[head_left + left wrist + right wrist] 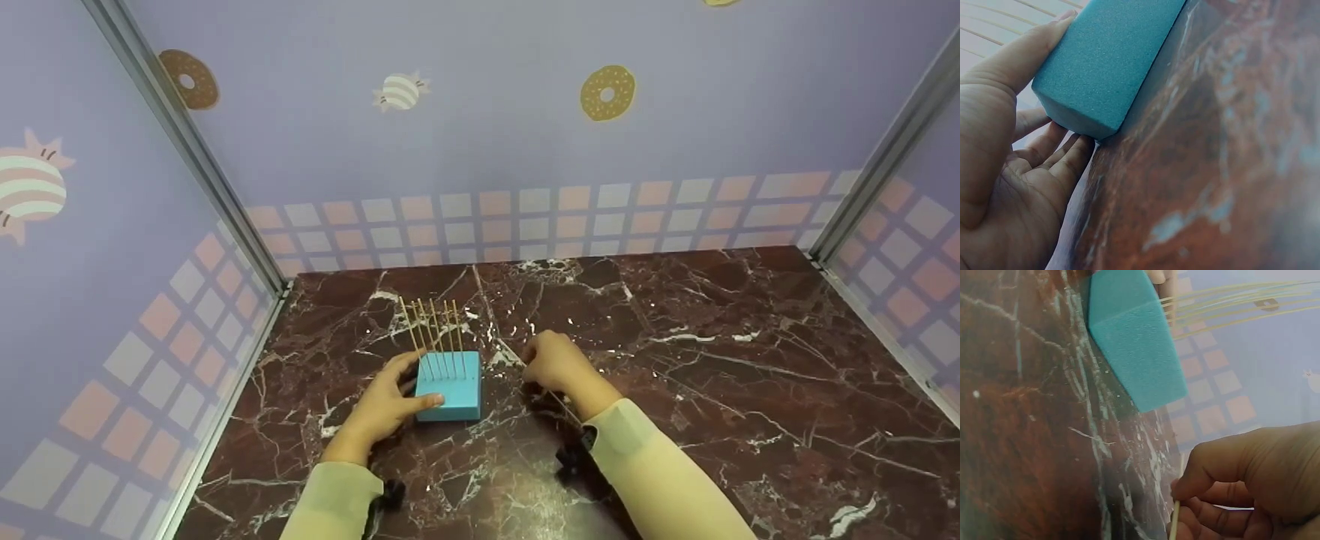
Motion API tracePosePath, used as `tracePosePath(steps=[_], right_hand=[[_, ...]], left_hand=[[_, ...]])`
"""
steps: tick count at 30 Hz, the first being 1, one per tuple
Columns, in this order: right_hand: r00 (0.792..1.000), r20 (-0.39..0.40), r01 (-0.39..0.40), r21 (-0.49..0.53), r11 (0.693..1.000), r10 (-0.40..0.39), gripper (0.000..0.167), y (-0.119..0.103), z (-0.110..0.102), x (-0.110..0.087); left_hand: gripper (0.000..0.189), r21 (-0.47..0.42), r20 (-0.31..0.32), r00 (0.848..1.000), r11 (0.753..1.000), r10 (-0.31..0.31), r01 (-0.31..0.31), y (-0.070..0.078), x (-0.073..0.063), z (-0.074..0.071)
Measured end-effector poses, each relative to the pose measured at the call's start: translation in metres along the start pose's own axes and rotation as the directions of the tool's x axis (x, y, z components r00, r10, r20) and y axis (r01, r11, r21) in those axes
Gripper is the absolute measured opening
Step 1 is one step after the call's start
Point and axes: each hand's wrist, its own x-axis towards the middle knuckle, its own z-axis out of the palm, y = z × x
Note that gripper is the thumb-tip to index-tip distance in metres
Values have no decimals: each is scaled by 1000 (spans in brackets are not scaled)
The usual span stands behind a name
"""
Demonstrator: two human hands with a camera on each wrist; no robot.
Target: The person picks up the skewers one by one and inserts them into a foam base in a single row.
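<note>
A light blue foam block (450, 403) lies on the dark marbled table. Several thin wooden skewers (460, 337) stand up from its top in a row, leaning a little. My left hand (382, 405) holds the block from its left side, thumb over the near part and fingers along the far side and lower edge. To the right of the block, my right hand (559, 364) pinches another wooden skewer (1174, 520) between thumb and fingers, low over the table and apart from the block.
The marbled tabletop (712, 390) has small white crumbs scattered beyond and between the hands. A lilac panel with printed sweets (487, 135) rises behind the table, and a similar panel (112, 285) stands along the left side, another along the right.
</note>
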Motion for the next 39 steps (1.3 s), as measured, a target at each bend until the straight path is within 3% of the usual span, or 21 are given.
tracePosePath(steps=[10,14,20,27,39], right_hand=[[997,-51,58,208,976,-49,19,-1,-10,1],[994,-85,89,261,961,-69,27,-3,-15,-1],[984,-153,142,327,934,-96,23,-7,-18,-1],[965,-220,225,419,880,-142,20,-13,-17,2],[948,-283,288,579,763,-144,19,-36,-23,-1]], left_hand=[[105,4,0,1000,1000,4,-4,0,0,1],[105,8,2,1000,1000,4,-4,0,-1,1],[103,13,4,1000,1000,25,-25,0,0,0],[104,-4,-9,1000,1000,18,-18,1,0,-1],[105,-3,-9,1000,1000,15,-15,0,1,1]])
